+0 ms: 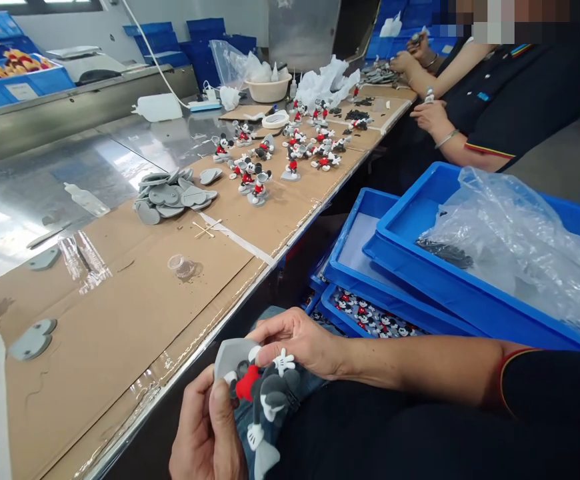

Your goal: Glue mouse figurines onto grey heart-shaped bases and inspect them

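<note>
A cartoon mouse figurine [247, 383] in red shorts with white gloves is held low over my lap, tipped on its side. Its flat grey base [230, 357] points toward the table. My left hand [203, 423] pinches the edge of that base between thumb and fingers. From the other side, my right hand [297, 343] grips the figurine near its feet and base; its fingertips are partly hidden behind the piece. A pale grey, fin-like part [266, 459] shows by the figurine's lower glove.
A pile of grey heart-shaped bases [165, 193] lies on the cardboard-covered table [120, 333], near several standing mouse figurines [257, 183]. A small clear cup [181, 267] and cotton swabs [205, 229] are closer. Blue trays [385, 233] stack at right; a co-worker's hands [433, 120] are beyond.
</note>
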`<state>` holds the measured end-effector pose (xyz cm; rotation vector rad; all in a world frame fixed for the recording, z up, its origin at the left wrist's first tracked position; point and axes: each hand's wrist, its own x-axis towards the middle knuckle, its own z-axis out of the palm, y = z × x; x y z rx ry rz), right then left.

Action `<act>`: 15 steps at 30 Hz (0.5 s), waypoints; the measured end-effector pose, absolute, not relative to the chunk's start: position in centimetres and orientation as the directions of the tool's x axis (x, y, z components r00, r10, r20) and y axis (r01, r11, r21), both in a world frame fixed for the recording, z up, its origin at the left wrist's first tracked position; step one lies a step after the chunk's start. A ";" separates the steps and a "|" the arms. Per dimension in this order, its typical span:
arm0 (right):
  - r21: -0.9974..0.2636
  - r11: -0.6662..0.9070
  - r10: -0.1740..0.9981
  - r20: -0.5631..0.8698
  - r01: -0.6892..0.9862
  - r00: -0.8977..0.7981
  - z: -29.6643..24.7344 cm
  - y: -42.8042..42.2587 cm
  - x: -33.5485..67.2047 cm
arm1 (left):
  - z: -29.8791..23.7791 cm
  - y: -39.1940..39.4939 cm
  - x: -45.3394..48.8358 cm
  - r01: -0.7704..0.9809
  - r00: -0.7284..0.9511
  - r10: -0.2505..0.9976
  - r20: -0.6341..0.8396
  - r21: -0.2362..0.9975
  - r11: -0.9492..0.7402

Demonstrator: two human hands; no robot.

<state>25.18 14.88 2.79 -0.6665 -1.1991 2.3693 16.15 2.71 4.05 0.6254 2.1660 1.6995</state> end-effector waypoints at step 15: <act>-0.739 -0.670 0.507 -0.387 -0.070 -0.770 3.2 14.3 25.0 | 4.6 3.0 15.6 -0.265 -0.754 0.576 -0.316 0.949 0.173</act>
